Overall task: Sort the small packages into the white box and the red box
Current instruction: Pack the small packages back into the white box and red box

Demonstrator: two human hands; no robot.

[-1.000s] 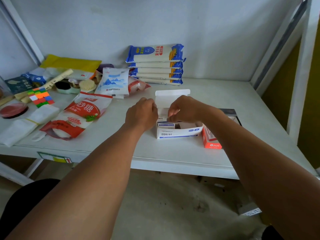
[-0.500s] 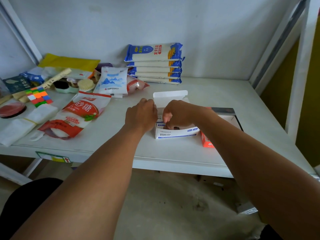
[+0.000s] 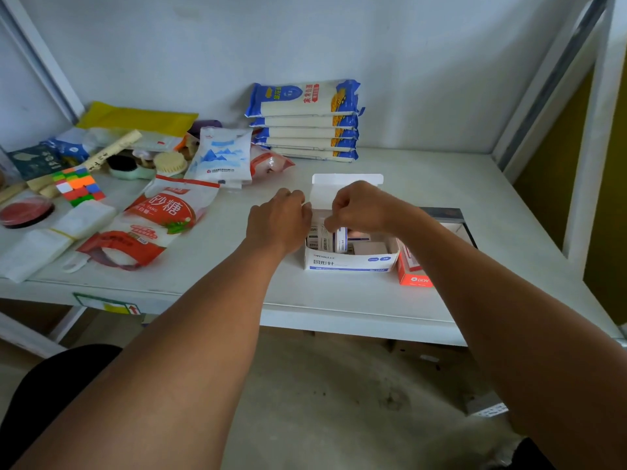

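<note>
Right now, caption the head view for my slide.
Right hand pinches a small package in the open white box; left hand steadies it.

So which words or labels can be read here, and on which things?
"回形针": front of the white box.
"砂糖": red and white bag.
Noodle packs, red box, blue and white bag, small packages: print too blurred to read.

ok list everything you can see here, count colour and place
white box: 1, white, lid open, centre of table
small packages: several, white-blue, inside white box
red box: 1, red, right of white box
noodle packs: 5, blue-white, stacked at wall
sugar bag: 1, red-white, left
blue-white pouch: 1, behind sugar bag
puzzle cube: 1, multicolour, far left
table: 1, white
left hand: at box's left wall
right hand: pinching a package
</note>
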